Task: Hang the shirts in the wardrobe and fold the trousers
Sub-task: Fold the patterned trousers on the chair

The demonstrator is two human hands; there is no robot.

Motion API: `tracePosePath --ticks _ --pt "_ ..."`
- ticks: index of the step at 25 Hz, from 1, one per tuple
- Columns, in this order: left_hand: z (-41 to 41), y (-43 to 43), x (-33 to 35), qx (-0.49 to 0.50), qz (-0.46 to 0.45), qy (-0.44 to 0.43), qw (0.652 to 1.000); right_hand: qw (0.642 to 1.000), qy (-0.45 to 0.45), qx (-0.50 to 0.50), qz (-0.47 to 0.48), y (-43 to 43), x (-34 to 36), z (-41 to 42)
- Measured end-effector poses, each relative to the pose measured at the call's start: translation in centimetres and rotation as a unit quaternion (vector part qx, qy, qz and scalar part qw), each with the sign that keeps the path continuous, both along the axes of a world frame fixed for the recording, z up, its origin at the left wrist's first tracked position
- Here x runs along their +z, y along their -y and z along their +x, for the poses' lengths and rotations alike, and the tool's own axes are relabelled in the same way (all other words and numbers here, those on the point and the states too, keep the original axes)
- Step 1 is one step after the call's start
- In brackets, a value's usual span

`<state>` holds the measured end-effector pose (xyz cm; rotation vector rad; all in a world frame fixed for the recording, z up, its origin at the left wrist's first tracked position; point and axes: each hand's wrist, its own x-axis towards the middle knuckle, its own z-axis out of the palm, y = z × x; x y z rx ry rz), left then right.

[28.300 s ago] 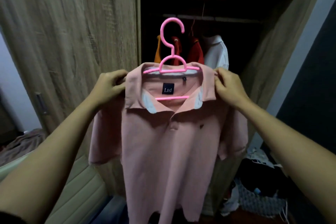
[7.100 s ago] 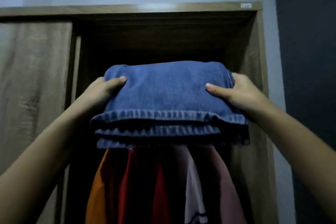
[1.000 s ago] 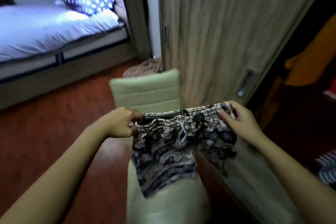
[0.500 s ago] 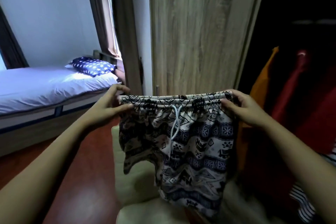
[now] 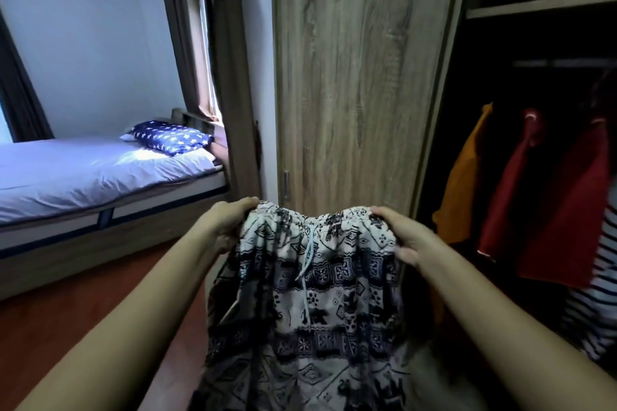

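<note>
The left hand (image 5: pixel 227 227) and the right hand (image 5: pixel 405 235) each pinch one end of the waistband of the patterned shorts (image 5: pixel 314 304), held up near the wardrobe door (image 5: pixel 350 77). The cloth looks light and limp; the gathered waistband seems the firmest hold for folding.

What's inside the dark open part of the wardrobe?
Inside the wardrobe, shirts hang: an orange shirt, a red shirt and a striped shirt at the picture's edge. Farther back is too dark to see.
</note>
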<state>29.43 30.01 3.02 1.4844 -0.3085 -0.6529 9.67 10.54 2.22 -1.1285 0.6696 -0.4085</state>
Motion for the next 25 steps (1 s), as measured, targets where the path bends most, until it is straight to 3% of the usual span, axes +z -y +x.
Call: tracePosePath --ticks 2,5,7,9,13,15,17,18,20,23,25 --pt "-2.7 1.4 0.9 0.015 -0.026 0.083 0.996 0.999 0.043 -0.009 0.005 -1.6 0.6 0.9" --pt "-5.7 3.2 0.9 0.018 0.006 0.279 0.960 0.994 0.094 -0.001 -0.063 -4.4 1.5 1.6" --pt "-6.7 3.7 0.5 0.013 0.038 0.336 0.941 0.987 0.112 0.032 -0.114 -5.7 1.6 1.6" --pt "-7.6 3.5 0.6 -0.045 0.027 0.333 0.941 0.981 0.113 0.074 -0.138 -6.1 1.9 1.3" --pt "-8.4 2.6 1.5 -0.153 -0.099 0.302 0.936 0.972 0.113 0.155 -0.134 -5.6 2.9 -0.3" --pt "-8.4 2.4 1.8 -0.150 -0.156 0.272 0.937 0.962 0.105 0.095 -0.232 -5.3 3.1 -0.7" --pt "-8.4 2.1 2.3 -0.174 -0.200 0.219 0.939 0.904 0.055 -0.041 -0.421 -4.4 2.8 -1.2" --pt "-8.1 1.9 2.6 -0.200 -0.221 0.186 0.936 0.886 0.047 -0.060 -0.458 -4.1 2.6 -1.5" --pt "-7.6 1.3 3.3 -0.237 -0.233 0.152 0.931 0.889 0.081 -0.017 -0.450 -3.5 2.2 -1.7" --pt "-6.5 0.6 3.8 -0.192 -0.137 0.290 0.927 0.857 0.099 -0.039 -0.504 -2.9 2.9 -2.2" --pt "-5.5 0.4 3.5 -0.164 -0.040 0.448 0.878 0.830 0.103 -0.050 -0.546 -3.0 3.6 -2.7"
